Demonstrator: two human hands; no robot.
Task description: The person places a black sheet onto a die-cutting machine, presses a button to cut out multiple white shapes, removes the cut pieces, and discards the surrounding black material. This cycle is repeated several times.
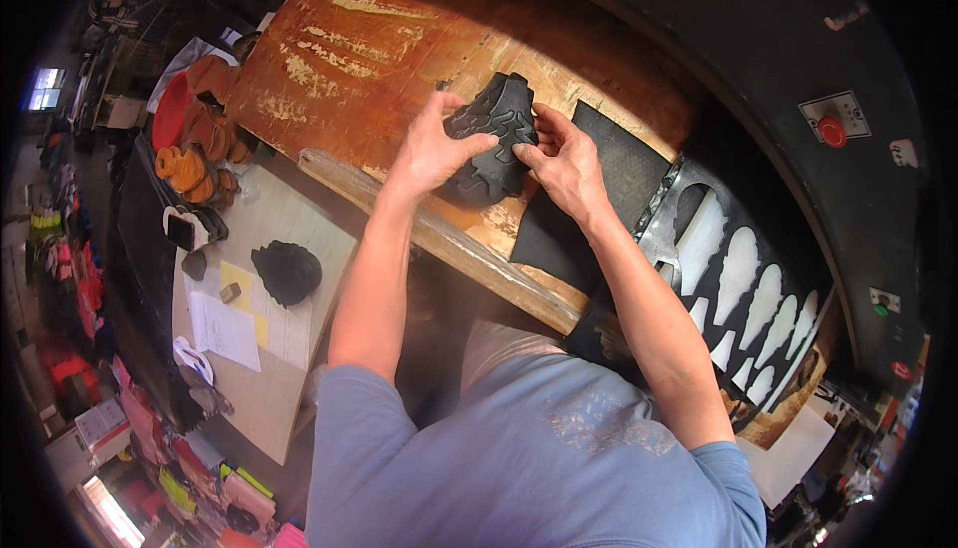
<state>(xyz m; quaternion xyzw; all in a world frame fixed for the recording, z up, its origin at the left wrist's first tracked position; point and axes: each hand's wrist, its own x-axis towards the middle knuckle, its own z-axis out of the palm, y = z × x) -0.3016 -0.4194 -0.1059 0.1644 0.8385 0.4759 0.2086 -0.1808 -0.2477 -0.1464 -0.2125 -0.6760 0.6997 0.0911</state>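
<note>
both hands [499, 149] grip black sole piece [494, 134]; black sheet [599, 189] beside, cutting die [743, 288] right.

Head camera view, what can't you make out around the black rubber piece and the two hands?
- Black rubber piece: its left edge is covered by the left hand and its right edge by the right hand.
- Black sheet on the wooden board: its lower part is hidden behind the right forearm.
- Cutout sheet: its far end bends into the dark fisheye rim.
- Small black lump on the side table: too small to identify.
</note>
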